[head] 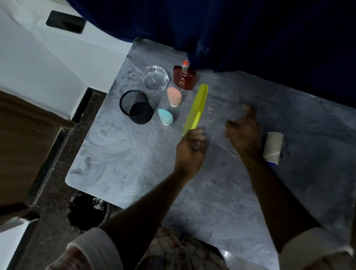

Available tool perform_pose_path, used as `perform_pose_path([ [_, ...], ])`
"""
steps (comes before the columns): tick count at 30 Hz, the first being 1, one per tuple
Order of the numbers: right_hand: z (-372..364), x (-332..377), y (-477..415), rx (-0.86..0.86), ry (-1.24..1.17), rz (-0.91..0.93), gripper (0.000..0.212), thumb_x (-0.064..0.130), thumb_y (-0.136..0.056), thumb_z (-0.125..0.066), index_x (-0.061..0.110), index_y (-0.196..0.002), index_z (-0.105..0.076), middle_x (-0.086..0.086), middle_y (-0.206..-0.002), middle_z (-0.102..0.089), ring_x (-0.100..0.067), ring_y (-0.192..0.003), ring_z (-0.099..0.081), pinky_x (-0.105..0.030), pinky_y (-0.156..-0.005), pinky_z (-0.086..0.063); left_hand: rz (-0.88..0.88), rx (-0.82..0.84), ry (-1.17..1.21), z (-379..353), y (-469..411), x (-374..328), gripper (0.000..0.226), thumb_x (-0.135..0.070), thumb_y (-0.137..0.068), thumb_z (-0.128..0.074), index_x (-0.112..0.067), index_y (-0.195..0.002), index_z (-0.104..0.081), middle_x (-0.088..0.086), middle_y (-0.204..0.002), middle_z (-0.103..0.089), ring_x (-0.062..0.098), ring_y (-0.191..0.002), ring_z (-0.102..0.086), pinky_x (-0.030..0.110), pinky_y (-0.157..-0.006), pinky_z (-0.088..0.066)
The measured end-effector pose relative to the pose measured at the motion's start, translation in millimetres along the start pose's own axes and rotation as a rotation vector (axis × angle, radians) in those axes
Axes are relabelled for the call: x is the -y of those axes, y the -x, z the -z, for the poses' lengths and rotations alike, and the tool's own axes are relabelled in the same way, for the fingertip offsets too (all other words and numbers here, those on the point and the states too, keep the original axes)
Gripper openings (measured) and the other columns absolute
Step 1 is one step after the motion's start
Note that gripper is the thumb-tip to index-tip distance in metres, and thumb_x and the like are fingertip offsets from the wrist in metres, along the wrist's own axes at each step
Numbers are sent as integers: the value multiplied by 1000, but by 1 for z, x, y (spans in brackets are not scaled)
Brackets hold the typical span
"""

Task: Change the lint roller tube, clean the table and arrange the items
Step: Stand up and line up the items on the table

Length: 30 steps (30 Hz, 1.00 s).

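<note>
Left hand (190, 149) clenched at the near end of the green comb (196, 107) — touching it, actual grasp impossible to tell. Right hand (244, 133) blurred, fingers loose and spread, holding nothing, just beside the grey lint roller tube (273, 147) lying toward the right of the table (120, 163) — tube untouched.

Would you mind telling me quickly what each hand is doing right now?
Left hand: closed, gripping the near end of the green comb.
Right hand: open, blurred, holding nothing.
</note>
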State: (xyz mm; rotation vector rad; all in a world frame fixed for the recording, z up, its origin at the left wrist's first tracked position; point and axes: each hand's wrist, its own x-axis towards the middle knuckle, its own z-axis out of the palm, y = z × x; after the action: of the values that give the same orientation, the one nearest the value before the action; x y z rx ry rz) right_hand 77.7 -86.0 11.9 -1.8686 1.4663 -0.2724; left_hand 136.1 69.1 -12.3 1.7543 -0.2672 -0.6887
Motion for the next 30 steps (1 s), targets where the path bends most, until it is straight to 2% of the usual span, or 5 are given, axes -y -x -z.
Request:
perform_pose_path([
  [5,57,-64,33,-137,-40,-117,38,23,-84,-66,16,-120,-57,-16,-91,-73,-40,-88,-72,-51,-85,-61,72,242,-47,-40,21,8,24,12,-93,-63,6,-114,-72,27,-108,-77,20,-93,-68,59,-91,-59],
  [9,92,-108,61,-300,22,-138,16,17,-81,-72,14,-95,-64,-8,-80,-73,-31,-82,-71,-17,-72,-52,126,454,-206,-77,39,29,31,5,-92,-67,0,-121,-73,21,-113,-79,22,-91,-71,56,-93,-63],
  [16,87,-145,72,-53,177,-238,27,32,-88,-72,8,-100,-73,-18,-99,-78,-36,-95,-75,-45,-87,-60,178,624,-279,-127,60,46,45,-1,-92,-75,-1,-136,-66,22,-124,-76,28,-104,-74,42,-95,-61],
  [27,35,-88,65,105,-7,-46,16,22,-87,-75,6,-90,-75,-17,-89,-78,-34,-87,-74,-48,-83,-58,102,379,-105,-67,44,34,57,-25,-68,-76,-9,-123,-74,5,-109,-80,17,-96,-77,30,-91,-63],
  [30,10,-59,60,184,-50,-19,11,24,-85,-75,13,-87,-75,-11,-87,-79,-29,-83,-76,-49,-80,-61,36,259,-149,-37,29,31,52,-24,-72,-75,-14,-123,-76,7,-113,-81,29,-107,-78,48,-97,-62],
])
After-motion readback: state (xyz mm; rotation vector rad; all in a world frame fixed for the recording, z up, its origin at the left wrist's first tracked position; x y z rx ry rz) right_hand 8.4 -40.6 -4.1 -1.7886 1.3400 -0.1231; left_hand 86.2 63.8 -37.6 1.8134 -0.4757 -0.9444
